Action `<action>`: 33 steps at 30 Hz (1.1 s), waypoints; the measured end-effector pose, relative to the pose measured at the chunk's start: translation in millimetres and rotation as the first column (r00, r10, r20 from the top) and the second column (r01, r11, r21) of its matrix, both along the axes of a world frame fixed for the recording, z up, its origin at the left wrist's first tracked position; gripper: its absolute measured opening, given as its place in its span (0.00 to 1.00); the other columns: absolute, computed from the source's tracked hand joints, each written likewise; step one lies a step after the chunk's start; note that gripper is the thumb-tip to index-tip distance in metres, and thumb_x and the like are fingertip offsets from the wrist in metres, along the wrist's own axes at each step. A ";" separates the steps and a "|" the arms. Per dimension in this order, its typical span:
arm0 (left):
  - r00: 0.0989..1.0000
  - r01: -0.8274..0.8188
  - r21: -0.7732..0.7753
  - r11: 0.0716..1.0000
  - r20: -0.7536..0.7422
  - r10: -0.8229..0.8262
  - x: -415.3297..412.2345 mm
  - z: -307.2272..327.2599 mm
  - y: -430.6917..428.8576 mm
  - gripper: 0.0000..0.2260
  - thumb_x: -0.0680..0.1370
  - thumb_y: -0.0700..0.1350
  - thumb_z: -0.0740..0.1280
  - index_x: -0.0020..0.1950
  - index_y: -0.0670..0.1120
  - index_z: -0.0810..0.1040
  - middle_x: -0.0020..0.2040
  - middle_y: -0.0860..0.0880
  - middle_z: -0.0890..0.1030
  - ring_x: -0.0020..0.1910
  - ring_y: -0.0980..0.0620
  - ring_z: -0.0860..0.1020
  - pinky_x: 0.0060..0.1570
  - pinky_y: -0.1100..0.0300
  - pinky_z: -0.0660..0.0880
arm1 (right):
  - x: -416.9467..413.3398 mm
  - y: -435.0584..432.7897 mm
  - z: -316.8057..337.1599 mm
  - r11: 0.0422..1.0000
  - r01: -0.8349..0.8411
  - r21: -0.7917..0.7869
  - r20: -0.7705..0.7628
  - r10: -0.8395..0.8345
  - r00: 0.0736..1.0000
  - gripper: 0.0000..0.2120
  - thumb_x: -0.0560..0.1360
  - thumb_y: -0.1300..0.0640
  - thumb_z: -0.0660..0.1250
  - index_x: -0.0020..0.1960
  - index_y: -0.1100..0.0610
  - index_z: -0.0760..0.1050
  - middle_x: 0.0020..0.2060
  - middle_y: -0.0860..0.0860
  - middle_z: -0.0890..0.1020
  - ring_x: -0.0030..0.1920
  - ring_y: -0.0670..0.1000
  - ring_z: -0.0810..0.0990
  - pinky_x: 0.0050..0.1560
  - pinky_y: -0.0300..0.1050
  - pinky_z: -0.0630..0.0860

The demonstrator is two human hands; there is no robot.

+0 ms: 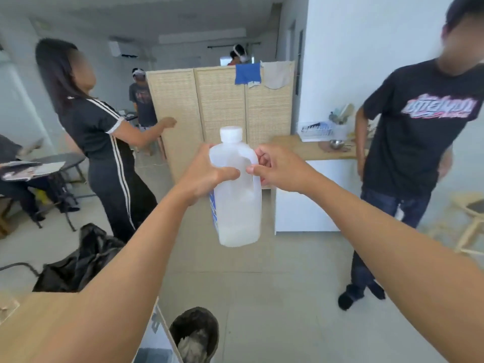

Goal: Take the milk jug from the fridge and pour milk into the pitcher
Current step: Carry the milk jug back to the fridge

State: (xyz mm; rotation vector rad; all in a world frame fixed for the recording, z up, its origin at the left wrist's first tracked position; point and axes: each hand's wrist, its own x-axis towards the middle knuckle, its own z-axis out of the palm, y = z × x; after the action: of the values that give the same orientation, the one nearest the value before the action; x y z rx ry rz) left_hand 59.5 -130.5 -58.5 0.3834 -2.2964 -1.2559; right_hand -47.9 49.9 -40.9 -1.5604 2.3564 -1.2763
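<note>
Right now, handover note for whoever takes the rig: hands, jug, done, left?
Left hand: wrapped around the milk jug at its shoulder, holding it upright in mid-air.
Right hand: closed on the jug's handle side.
Jug: white cap on; only a shallow layer of milk at the bottom.
Surroundings: a person in a black T-shirt stands by the wooden counter on the right.
Done: jug is out and in hand; no fridge in view.
Left: find the pitcher (not in view), take the cap off, pour.
</note>
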 end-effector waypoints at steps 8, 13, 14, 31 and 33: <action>0.947 0.320 0.008 0.947 -0.029 -0.319 -63.7 -2.9 92.5 0.31 0.64 0.47 0.76 0.63 0.46 0.69 0.55 0.51 0.80 0.53 0.53 0.81 0.47 0.56 0.78 | -1.2 110.0 -6.2 0.933 0.360 0.009 -0.020 -0.359 0.933 0.10 0.76 0.54 0.70 0.47 0.60 0.74 0.39 0.53 0.80 0.39 0.52 0.84 0.44 0.55 0.83; 0.855 0.519 0.053 0.853 -0.030 -0.519 -98.3 -8.4 163.6 0.34 0.62 0.48 0.76 0.65 0.46 0.69 0.56 0.48 0.80 0.54 0.50 0.81 0.49 0.50 0.80 | 6.0 186.7 -10.3 0.833 0.552 0.024 -0.024 -0.552 0.834 0.09 0.76 0.52 0.71 0.48 0.58 0.75 0.40 0.52 0.82 0.40 0.52 0.84 0.45 0.55 0.83; 0.832 0.555 0.053 0.830 -0.032 -0.554 -104.0 -9.3 178.0 0.35 0.61 0.49 0.77 0.66 0.46 0.70 0.57 0.48 0.80 0.54 0.49 0.81 0.52 0.47 0.81 | 7.5 201.3 -11.1 0.815 0.579 0.023 -0.021 -0.579 0.815 0.09 0.76 0.52 0.71 0.48 0.57 0.75 0.40 0.52 0.82 0.40 0.52 0.84 0.45 0.56 0.83; 0.439 0.895 0.033 0.444 0.109 -0.892 -179.5 -34.3 487.6 0.35 0.63 0.54 0.77 0.65 0.53 0.67 0.59 0.51 0.78 0.59 0.49 0.79 0.55 0.44 0.80 | 30.0 494.0 -42.5 0.434 0.899 0.054 -0.022 -0.900 0.435 0.10 0.74 0.53 0.71 0.49 0.59 0.76 0.38 0.51 0.81 0.37 0.53 0.82 0.44 0.59 0.81; 0.387 0.918 0.042 0.394 0.120 -0.914 -180.8 -35.2 523.1 0.32 0.65 0.49 0.78 0.65 0.51 0.67 0.58 0.51 0.78 0.58 0.49 0.79 0.55 0.46 0.80 | 34.9 522.7 -47.0 0.392 0.919 0.050 -0.016 -0.919 0.393 0.11 0.74 0.53 0.71 0.50 0.59 0.76 0.40 0.53 0.82 0.38 0.53 0.83 0.44 0.59 0.81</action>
State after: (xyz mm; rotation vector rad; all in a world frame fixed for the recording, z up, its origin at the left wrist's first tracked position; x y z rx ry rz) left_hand -121.3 392.6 -93.7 -1.0787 -2.6846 -1.6662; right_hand -13.0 572.6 -87.8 0.0083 3.3104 -1.2178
